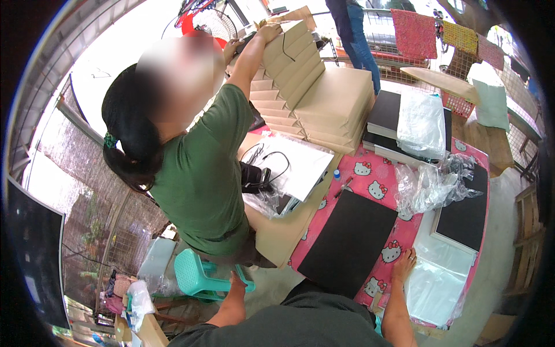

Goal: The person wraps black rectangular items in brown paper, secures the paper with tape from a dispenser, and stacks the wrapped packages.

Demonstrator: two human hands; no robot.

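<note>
In front of me a flat black board or cover [347, 243] lies on a pink cartoon-print tablecloth [378, 191]. My right hand [403, 267] rests on the cloth with its fingers stretched out, holding nothing. Just right of it lies a pile of clear plastic sleeves [436, 289]. My left hand [237, 282] is low at the left, beside a turquoise plastic stool [199, 274]; its fingers are too foreshortened to read. A black pen [343, 188] and a small blue-capped bottle [337, 174] lie beyond the board.
At the left a co-worker in a green shirt [202, 173] reaches to tall stacks of folded brown cardboard [335, 104]. Black-covered blocks [384, 115] stand at the back right, near crumpled clear plastic [430, 185]. A black cable [280, 159] lies on white sheets [303, 159].
</note>
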